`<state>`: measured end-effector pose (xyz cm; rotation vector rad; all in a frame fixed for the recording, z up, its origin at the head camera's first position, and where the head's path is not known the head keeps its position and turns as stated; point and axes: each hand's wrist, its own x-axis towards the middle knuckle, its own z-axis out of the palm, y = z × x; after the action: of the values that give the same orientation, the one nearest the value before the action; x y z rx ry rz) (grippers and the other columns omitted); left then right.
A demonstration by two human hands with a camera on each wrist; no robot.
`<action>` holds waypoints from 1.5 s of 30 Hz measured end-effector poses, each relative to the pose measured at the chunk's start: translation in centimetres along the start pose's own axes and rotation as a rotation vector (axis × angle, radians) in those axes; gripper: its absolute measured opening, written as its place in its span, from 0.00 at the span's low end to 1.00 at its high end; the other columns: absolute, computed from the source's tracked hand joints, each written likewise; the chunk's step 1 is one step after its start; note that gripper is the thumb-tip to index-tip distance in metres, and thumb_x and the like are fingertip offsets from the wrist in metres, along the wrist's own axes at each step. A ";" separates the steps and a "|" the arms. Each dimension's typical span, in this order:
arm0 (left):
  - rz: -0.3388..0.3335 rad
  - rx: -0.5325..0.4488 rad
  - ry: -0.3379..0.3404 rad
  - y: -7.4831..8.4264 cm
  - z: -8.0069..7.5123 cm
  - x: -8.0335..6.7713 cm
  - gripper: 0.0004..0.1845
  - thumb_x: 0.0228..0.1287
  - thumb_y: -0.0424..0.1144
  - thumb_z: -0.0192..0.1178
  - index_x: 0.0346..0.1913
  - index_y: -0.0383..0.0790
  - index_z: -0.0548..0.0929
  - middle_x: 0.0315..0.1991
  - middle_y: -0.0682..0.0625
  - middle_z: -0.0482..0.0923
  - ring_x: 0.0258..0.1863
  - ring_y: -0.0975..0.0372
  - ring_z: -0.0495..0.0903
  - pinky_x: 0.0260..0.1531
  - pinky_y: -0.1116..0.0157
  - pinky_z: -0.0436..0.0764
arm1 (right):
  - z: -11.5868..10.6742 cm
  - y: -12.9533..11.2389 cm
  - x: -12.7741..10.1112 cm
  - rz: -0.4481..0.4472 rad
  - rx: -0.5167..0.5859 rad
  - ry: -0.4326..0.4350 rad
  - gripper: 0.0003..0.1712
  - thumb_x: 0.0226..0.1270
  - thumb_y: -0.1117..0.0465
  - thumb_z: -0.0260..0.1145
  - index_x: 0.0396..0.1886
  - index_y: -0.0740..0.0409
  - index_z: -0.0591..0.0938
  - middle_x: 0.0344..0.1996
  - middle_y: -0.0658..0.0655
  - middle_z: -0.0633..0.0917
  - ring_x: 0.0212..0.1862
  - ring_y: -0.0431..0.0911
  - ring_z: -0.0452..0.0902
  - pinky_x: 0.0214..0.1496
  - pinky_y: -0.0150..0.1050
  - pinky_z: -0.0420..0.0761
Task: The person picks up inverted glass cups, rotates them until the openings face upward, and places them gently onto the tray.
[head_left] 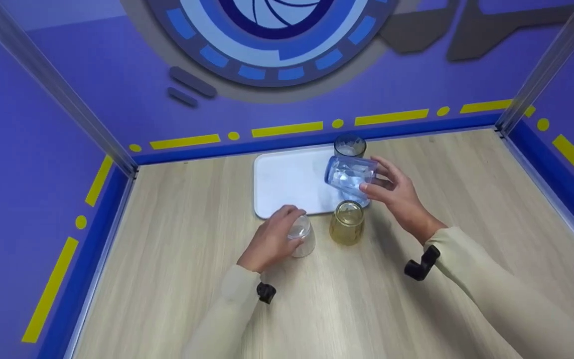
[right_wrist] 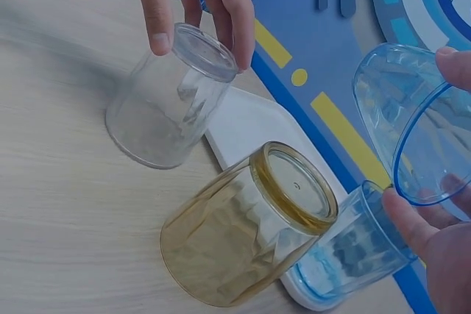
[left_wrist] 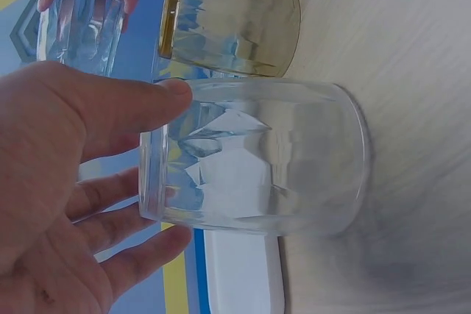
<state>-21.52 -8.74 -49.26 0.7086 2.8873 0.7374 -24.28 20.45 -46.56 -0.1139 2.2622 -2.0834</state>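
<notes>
My left hand [head_left: 275, 238] grips a clear glass [left_wrist: 250, 159] near its base, thumb on one side and fingers on the other. The clear glass stands upside down on the table. My right hand [head_left: 400, 198] holds a blue glass [head_left: 351, 173] tilted on its side above the right part of the white tray [head_left: 282, 182]. Just in front of the tray, an amber glass [head_left: 347, 224] stands upside down, between the two hands. Another glass [head_left: 350, 147], dark in the head view and bluish in the right wrist view, stands at the tray's back right corner.
The wooden table [head_left: 177, 249] meets a purple printed wall [head_left: 117, 109] close behind the tray. Side walls with metal corner posts [head_left: 546, 65] stand at left and right.
</notes>
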 end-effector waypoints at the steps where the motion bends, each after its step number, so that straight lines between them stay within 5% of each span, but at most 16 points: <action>1: -0.010 0.000 -0.005 0.0 0.0 -0.1 0.29 0.60 0.41 0.67 0.65 0.47 0.73 0.63 0.50 0.71 0.63 0.59 0.72 0.60 0.59 0.76 | 0.0 0.0 0.0 0.001 0.002 0.001 0.41 0.63 0.54 0.68 0.73 0.42 0.60 0.68 0.59 0.67 0.65 0.52 0.69 0.51 0.30 0.81; 11: -0.038 0.013 0.007 -0.5 -0.7 -0.9 0.30 0.60 0.41 0.67 0.66 0.48 0.72 0.64 0.51 0.70 0.64 0.59 0.71 0.62 0.59 0.75 | 0.2 -0.1 0.0 0.011 -0.047 -0.009 0.43 0.63 0.51 0.69 0.74 0.41 0.58 0.70 0.57 0.65 0.68 0.53 0.66 0.54 0.28 0.79; 22: -0.023 0.043 0.047 -1.4 -1.3 -1.8 0.30 0.58 0.40 0.68 0.64 0.46 0.73 0.62 0.50 0.71 0.61 0.58 0.74 0.57 0.58 0.79 | 0.6 0.4 0.5 -0.019 -0.145 0.017 0.46 0.61 0.50 0.70 0.75 0.46 0.58 0.70 0.58 0.65 0.69 0.54 0.65 0.68 0.54 0.69; 29: -0.047 0.046 0.058 -2.1 -1.7 -2.5 0.30 0.58 0.40 0.68 0.64 0.46 0.73 0.62 0.50 0.71 0.61 0.58 0.74 0.57 0.57 0.79 | 1.2 0.4 0.9 -0.025 -0.169 0.013 0.46 0.60 0.50 0.71 0.74 0.46 0.59 0.69 0.59 0.66 0.68 0.55 0.66 0.66 0.54 0.71; 37: -0.078 0.047 0.051 -2.7 -1.8 -2.8 0.30 0.58 0.40 0.69 0.64 0.47 0.73 0.62 0.50 0.71 0.62 0.58 0.74 0.58 0.56 0.78 | 1.5 0.4 1.1 -0.040 -0.200 0.022 0.46 0.59 0.50 0.72 0.74 0.44 0.60 0.67 0.59 0.67 0.66 0.54 0.68 0.56 0.37 0.77; 45: -0.062 0.057 0.078 -3.2 -1.9 -3.2 0.29 0.58 0.40 0.68 0.64 0.45 0.74 0.62 0.50 0.72 0.61 0.58 0.74 0.55 0.57 0.79 | 1.9 0.1 1.2 -0.020 -0.204 0.012 0.46 0.59 0.51 0.72 0.75 0.42 0.59 0.68 0.60 0.66 0.68 0.56 0.66 0.63 0.53 0.73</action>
<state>-20.34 -13.55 -49.22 0.6053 2.9964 0.6936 -25.26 18.46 -46.85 -0.1352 2.4850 -1.8609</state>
